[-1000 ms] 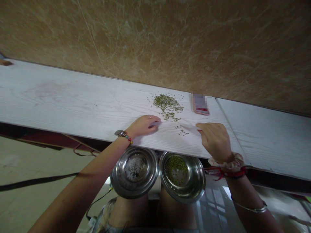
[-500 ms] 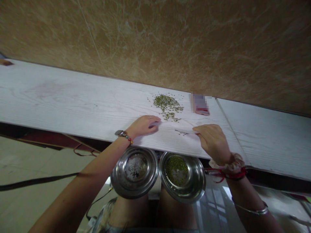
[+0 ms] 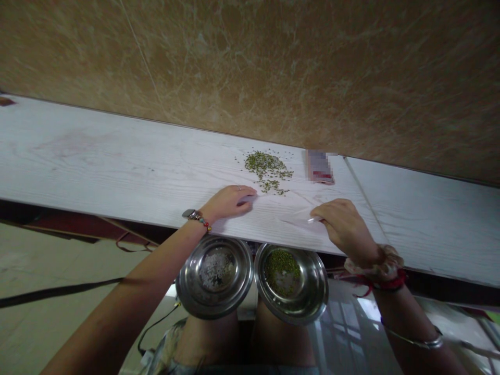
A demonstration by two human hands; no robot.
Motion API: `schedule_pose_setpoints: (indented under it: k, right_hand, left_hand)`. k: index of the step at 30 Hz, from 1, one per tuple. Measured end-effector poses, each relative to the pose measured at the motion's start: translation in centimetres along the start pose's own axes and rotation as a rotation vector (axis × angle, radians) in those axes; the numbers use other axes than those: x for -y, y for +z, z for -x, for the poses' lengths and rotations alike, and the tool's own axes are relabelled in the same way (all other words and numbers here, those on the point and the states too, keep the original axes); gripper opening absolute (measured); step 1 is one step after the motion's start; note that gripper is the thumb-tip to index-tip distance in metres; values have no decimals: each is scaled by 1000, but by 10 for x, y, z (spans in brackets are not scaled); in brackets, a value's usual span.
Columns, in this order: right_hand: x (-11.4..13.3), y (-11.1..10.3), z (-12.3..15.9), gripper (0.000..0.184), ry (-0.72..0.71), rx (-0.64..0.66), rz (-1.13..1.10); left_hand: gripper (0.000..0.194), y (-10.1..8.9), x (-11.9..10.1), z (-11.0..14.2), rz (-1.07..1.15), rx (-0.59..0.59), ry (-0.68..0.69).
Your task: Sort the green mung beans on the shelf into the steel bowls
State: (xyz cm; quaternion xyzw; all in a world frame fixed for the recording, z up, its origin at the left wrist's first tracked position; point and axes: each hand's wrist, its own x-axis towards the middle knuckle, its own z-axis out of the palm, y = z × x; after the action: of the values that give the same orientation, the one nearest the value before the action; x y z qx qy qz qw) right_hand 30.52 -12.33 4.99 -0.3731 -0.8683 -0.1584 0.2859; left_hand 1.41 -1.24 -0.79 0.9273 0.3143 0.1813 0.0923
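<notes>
My left hand rests on the white tabletop, fingers stretched out and thumb apart, with nothing visible in it. Just beyond its fingertips lies a loose pile of green mung beans, with a thinner scatter on its near side. My right hand is closed on a thin, pale, see-through strip, whose kind I cannot make out. The strip points left, low over the board, and its far end is hard to see. Near the table's front edge, a steel bowl holds more green beans.
A second steel bowl with white grains stands left of the bean bowl, both above my legs. A phone lies right of the pile. Behind the board rises a brown marbled wall. A dark strap crosses at left.
The strip in my right hand passed over the few beans nearest the front edge, and they no longer show on the board. My left hand has stayed in place.
</notes>
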Motion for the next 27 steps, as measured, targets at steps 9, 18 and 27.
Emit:
schedule_pose_setpoints:
  k: [9, 18, 27]
  right_hand:
    - [0, -15, 9, 19, 69, 5, 226]
    - [26, -15, 4, 21, 13, 41, 397]
    - [60, -19, -7, 22, 14, 53, 239]
  left_hand:
    - [32, -5, -8, 0, -125, 35, 45]
    - [34, -6, -10, 1, -138, 50, 38]
    - [32, -5, -7, 3, -121, 55, 145]
